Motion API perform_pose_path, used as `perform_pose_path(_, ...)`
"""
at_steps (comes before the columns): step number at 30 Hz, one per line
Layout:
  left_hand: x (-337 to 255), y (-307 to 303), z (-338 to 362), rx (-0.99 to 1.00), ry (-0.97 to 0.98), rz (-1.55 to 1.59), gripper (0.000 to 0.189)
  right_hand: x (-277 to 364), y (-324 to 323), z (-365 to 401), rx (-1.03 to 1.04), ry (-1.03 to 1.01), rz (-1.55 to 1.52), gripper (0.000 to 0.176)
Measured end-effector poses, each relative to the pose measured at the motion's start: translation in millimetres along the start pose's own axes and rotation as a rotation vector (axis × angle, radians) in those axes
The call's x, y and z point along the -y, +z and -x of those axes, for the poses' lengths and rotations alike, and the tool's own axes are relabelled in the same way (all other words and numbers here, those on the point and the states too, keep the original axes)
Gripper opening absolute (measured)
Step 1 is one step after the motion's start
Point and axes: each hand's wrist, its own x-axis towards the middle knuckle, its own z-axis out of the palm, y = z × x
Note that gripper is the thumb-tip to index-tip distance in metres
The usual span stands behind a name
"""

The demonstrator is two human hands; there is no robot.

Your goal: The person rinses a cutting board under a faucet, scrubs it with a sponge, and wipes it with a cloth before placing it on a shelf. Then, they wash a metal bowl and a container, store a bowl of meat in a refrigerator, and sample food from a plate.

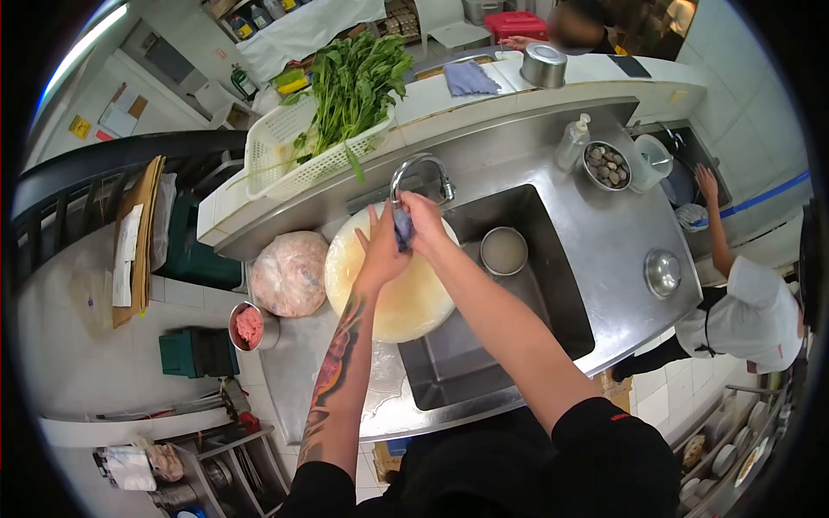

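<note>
Both of my hands meet at the base of the curved metal faucet [420, 161], above a large round pale-yellow board or lid [393, 289]. A bunched blue-grey cloth [403, 229] is between them. My right hand [423, 223] is closed on the cloth, near the faucet. On the other side my left hand [380, 249] touches the cloth with its fingers apart, partly stretched upward. The round pale surface lies over the left part of the steel sink [527, 302]. Inside the sink stands a small round metal bowl [504, 251] of cloudy liquid.
Left are a bag of pale meat [289, 274] and a pot of pink mince [249, 326]. Leafy greens [354, 86] fill a white basket [259, 168] behind. Right are a pump bottle [572, 142], a bowl of shellfish [607, 166] and an upturned bowl [662, 273]. A co-worker [747, 311] stands right.
</note>
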Motion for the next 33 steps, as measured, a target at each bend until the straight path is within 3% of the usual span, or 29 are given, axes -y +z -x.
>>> perform_pose_path(2,-9,9,-5,-0.225,0.297,-0.276,0.086,0,9,11,-0.127,0.018,-0.103,0.017)
perform_pose_path(3,-11,14,-8,-0.227,0.294,-0.272,0.086,5,10,17,-0.129,0.019,-0.098,0.017)
perform_pose_path(5,-12,24,-14,-0.156,0.188,0.246,0.081,19,8,27,-0.175,-0.067,-0.045,0.014)
perform_pose_path(9,-14,22,-24,-0.182,0.3,0.265,0.059,53,5,55,-0.14,-0.06,-0.112,0.024)
perform_pose_path(11,-9,18,-28,-0.033,0.283,0.152,0.038,89,7,77,-0.111,-0.101,-0.088,0.022)
perform_pose_path(12,-9,17,-31,-0.029,0.283,0.155,0.038,104,5,86,-0.079,-0.141,-0.067,0.02)
perform_pose_path(14,-10,12,-36,-0.069,0.421,0.082,0.026,123,-4,99,-0.073,-0.15,-0.075,0.022)
perform_pose_path(18,-1,2,-40,0.017,0.43,0.063,0.016,137,-41,94,-0.054,-0.218,-0.201,0.029)
perform_pose_path(20,40,6,-48,0.31,0.274,0.364,0.013,131,-59,78,-0.123,-0.25,-0.243,0.034)
perform_pose_path(22,36,-9,-41,0.294,0.182,0.485,0.016,114,-83,57,-0.344,-0.317,-0.159,0.037)
perform_pose_path(24,33,-22,-34,0.27,0.086,0.608,0.019,86,-106,47,-0.341,-0.315,0.004,0.033)
perform_pose_path(26,36,-31,-31,0.194,-0.062,0.737,0.027,52,-127,34,-0.255,-0.201,0.422,0.024)
perform_pose_path(27,41,-32,-31,0.149,0.034,0.737,0.038,43,-135,31,-0.256,-0.201,0.421,0.024)
perform_pose_path(29,25,-46,-25,0.062,0.058,0.582,0.043,29,-146,32,-0.152,-0.359,1.078,0.021)
perform_pose_path(30,18,-51,-21,-0.024,0.082,0.428,0.047,30,-140,41,-0.156,-0.355,1.078,0.021)
perform_pose_path(32,14,-51,-23,-0.04,0.164,0.44,0.049,43,-108,62,-0.139,-0.485,1.635,0.044)
perform_pose_path(33,10,-50,-24,-0.062,0.245,0.452,0.052,39,-100,60,-0.024,-0.542,1.567,0.058)
